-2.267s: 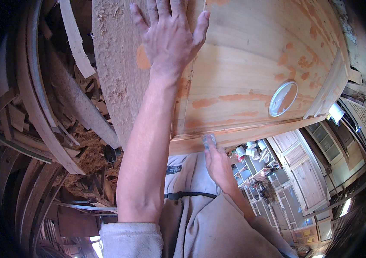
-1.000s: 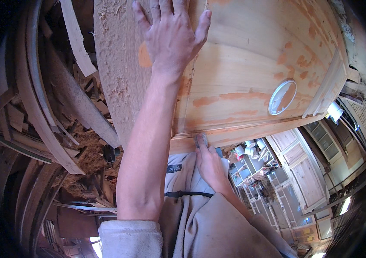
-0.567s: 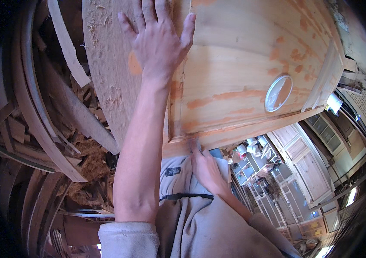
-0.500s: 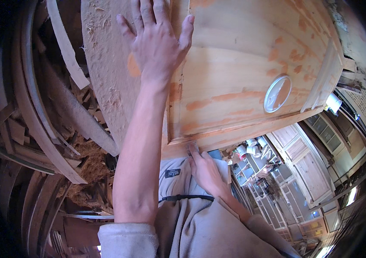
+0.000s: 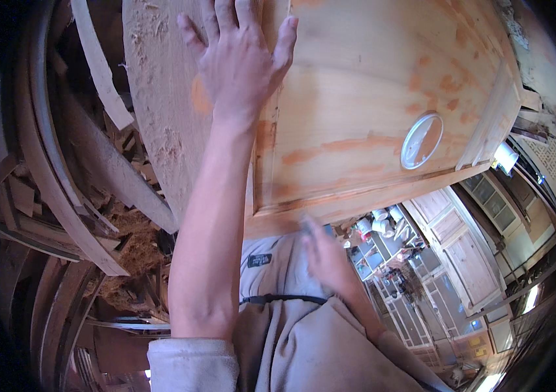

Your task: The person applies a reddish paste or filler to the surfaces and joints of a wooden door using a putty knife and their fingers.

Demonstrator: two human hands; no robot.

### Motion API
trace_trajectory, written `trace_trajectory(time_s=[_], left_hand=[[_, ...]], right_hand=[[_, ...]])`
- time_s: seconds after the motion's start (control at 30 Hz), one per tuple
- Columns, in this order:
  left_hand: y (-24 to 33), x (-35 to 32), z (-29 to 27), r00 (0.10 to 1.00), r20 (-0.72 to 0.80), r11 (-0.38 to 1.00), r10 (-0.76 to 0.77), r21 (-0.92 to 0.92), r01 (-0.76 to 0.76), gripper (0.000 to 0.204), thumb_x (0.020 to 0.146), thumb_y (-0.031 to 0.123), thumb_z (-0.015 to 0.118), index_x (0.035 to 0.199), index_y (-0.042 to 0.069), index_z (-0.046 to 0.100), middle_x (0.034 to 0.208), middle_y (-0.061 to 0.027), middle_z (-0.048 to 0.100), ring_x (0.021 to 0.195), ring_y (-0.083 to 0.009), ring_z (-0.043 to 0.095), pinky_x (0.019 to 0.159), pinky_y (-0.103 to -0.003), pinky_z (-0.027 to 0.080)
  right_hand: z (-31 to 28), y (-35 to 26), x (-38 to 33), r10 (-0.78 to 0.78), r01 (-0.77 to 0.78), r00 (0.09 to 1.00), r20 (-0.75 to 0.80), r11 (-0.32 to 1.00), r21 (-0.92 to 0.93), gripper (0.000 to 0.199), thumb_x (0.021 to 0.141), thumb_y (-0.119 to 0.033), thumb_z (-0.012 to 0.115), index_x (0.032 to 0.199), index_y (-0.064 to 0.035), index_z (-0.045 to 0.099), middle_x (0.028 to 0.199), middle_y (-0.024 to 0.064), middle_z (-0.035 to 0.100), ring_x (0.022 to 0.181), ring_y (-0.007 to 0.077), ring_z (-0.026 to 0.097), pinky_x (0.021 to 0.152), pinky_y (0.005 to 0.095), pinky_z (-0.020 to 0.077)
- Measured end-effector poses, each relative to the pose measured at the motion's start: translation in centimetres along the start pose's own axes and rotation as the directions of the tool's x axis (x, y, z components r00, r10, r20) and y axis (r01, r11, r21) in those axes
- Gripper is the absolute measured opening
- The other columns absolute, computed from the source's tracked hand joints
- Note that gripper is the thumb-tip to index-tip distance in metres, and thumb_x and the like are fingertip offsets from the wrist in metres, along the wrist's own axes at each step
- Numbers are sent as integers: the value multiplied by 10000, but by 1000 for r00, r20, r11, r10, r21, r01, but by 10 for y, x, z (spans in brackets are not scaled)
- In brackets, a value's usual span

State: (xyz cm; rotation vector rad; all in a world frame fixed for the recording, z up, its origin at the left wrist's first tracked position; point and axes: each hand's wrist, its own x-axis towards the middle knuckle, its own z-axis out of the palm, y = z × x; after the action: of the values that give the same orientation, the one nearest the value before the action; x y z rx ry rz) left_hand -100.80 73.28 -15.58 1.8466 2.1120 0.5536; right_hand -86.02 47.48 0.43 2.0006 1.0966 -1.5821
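A large wooden panel door (image 5: pixel 356 85) lies in front of me, its face marked with orange filler-like streaks. My left hand (image 5: pixel 242 65) rests flat on its left part, fingers spread, holding nothing. At the panel's near edge, my right hand (image 5: pixel 327 255) is smeared by motion. Its fingers are drawn together round a small greyish piece, too blurred to name. On the panel's right half sits a round white-rimmed lid (image 5: pixel 422 141) with an orange patch showing inside the rim.
Curved wooden strips (image 5: pixel 46 150) and offcuts crowd the left side, with a heap of brown shavings (image 5: pixel 137 251) among them. Pale wooden doors (image 5: pixel 461 245) stand at the right. White tubs (image 5: pixel 379 225) are grouped beyond the near edge, and a white container (image 5: pixel 505 158) is by the panel's right corner.
My right hand has moved a little to the right along the near edge and blurred. My left hand stays flat in almost the same place.
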Motion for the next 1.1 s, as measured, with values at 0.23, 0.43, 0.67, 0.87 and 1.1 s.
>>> trace_trajectory(time_s=[0.23, 0.43, 0.67, 0.87, 1.1], left_hand=[[4, 0, 2, 1000, -13, 1000, -4, -22, 4, 740, 912, 441, 595, 1467, -3, 390, 1559, -189, 344, 1484, -317, 249, 1212, -549, 78], [1, -2, 3, 999, -32, 1000, -5, -26, 4, 737, 911, 448, 596, 1459, -5, 403, 1557, -191, 349, 1482, -323, 253, 1210, -551, 88], [0, 0, 10, 998, -64, 999, 5, -53, -8, 743, 917, 477, 577, 1459, -1, 407, 1547, -193, 364, 1478, -330, 259, 1207, -556, 99], [-2, -2, 9, 997, -76, 994, -6, -106, -3, 747, 920, 491, 558, 1464, 2, 405, 1553, -189, 358, 1479, -330, 258, 1208, -559, 97], [-5, -3, 9, 996, -88, 987, -17, -158, 2, 737, 933, 475, 542, 1480, 6, 387, 1579, -174, 322, 1494, -306, 237, 1215, -548, 86]], right_hand=[[-44, 62, 2, 243, -251, 968, 65, 922, 295, 246, 1039, -135, 394, 1223, -27, 517, 753, 70, 620, 606, 122, 609, 544, 283, 488], [-62, 34, 21, -123, 13, 975, -186, 864, -503, 188, 951, -173, 555, 1096, -54, 572, 789, 124, 657, 726, 318, 654, 637, 425, 486], [-85, -21, 62, -250, 236, 957, 146, 378, -895, 122, 863, -146, 573, 912, -84, 666, 850, 134, 683, 876, 292, 665, 851, 426, 443], [-58, -36, 66, -91, 236, 971, 222, 201, -951, 133, 836, -128, 587, 923, -82, 677, 870, 114, 698, 899, 253, 667, 765, 378, 491], [-44, -46, 66, -32, 227, 974, 225, 134, -965, 106, 843, -144, 594, 901, -105, 675, 856, 96, 693, 854, 226, 666, 706, 359, 496]])
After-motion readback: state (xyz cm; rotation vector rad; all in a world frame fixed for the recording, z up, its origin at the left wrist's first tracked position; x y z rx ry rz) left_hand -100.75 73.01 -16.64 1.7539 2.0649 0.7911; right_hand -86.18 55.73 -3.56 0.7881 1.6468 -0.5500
